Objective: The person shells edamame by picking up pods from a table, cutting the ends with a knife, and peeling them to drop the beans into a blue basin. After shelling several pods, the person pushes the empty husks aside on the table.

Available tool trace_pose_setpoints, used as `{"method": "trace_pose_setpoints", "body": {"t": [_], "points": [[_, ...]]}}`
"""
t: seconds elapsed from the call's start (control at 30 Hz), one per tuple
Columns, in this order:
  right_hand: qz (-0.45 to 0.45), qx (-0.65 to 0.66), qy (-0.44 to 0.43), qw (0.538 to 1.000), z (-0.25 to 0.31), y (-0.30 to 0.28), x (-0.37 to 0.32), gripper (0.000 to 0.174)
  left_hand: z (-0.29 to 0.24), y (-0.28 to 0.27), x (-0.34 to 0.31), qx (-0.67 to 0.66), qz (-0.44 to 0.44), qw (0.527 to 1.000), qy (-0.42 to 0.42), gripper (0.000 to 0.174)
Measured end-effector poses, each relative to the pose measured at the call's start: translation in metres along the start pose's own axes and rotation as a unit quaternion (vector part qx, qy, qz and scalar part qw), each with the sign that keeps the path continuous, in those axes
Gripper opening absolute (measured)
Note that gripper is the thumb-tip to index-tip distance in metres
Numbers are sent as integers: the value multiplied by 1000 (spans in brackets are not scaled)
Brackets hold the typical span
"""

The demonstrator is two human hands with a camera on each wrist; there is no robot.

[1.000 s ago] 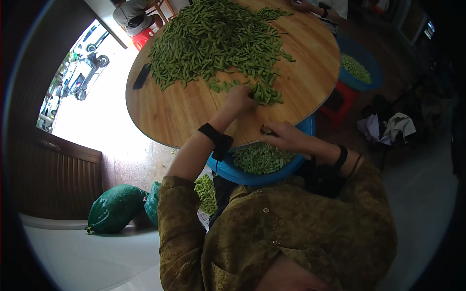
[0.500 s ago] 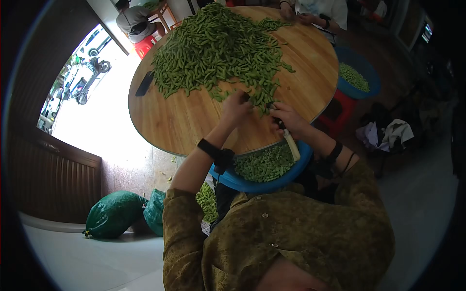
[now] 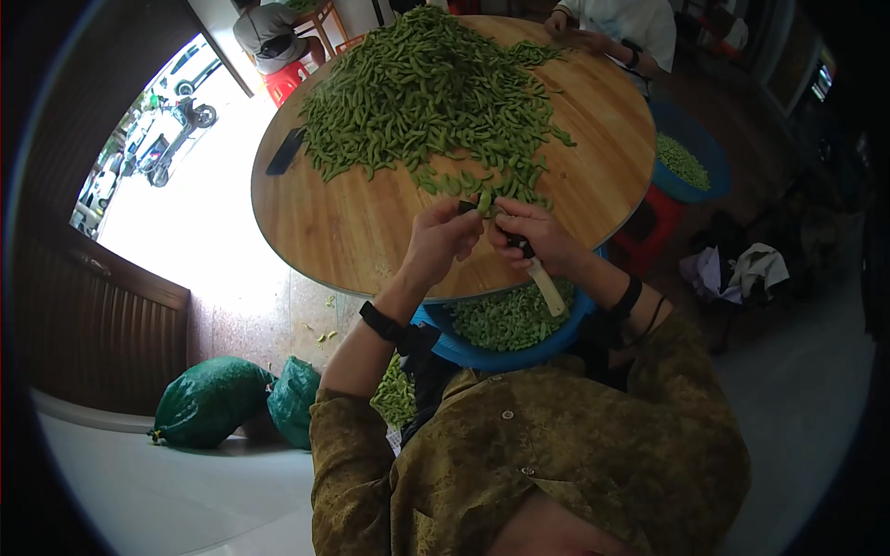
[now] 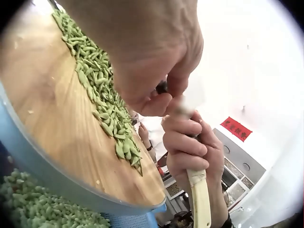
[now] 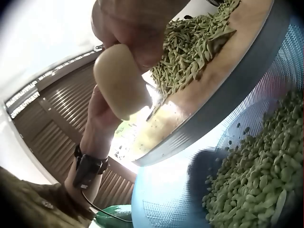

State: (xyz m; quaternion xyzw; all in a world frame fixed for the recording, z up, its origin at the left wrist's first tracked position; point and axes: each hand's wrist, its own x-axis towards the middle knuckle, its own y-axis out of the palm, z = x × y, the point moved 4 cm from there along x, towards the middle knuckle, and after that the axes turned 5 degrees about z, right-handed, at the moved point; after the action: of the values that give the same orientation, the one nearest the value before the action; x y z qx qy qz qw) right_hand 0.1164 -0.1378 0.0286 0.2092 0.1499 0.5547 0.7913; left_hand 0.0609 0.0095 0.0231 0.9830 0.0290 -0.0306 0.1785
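Above the near part of the wooden table (image 3: 371, 232), my left hand (image 3: 439, 243) pinches a green pod (image 3: 485, 203) by its fingertips. My right hand (image 3: 538, 239) meets it there, fingers curled round a tool's pale handle (image 3: 549, 289), which points down and right. Dark bands show on the left fingers. In the left wrist view the right hand (image 4: 187, 147) grips the handle (image 4: 200, 199) close to the left hand (image 4: 156, 57); the pod is blurred there. A large pile of pods (image 3: 417, 93) covers the table's far part.
Below the table edge stands a blue basin (image 3: 445, 350) of shelled beans (image 3: 508, 320). A dark flat object (image 3: 286, 152) lies on the table at left. Another person (image 3: 640, 32) sits across. Green sacks (image 3: 211, 400) lie on the floor at left.
My left hand has come back from the pods toward me, now holding one. The right hand rose from over the basin to meet it, bringing the pale handle into view.
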Motion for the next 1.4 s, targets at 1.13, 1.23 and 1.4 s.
{"method": "trace_pose_setpoints", "body": {"t": [1.13,1.23,1.4], "points": [[-9,184,43,982,-6,8,-14,28,-12,6,-19,285,4,939,194,11],[-4,197,40,979,-13,2,-12,18,-21,11,-24,404,-23,886,227,13],[-42,59,-1,997,-11,5,-16,8,-9,9,-24,94,13,994,61,18]]}}
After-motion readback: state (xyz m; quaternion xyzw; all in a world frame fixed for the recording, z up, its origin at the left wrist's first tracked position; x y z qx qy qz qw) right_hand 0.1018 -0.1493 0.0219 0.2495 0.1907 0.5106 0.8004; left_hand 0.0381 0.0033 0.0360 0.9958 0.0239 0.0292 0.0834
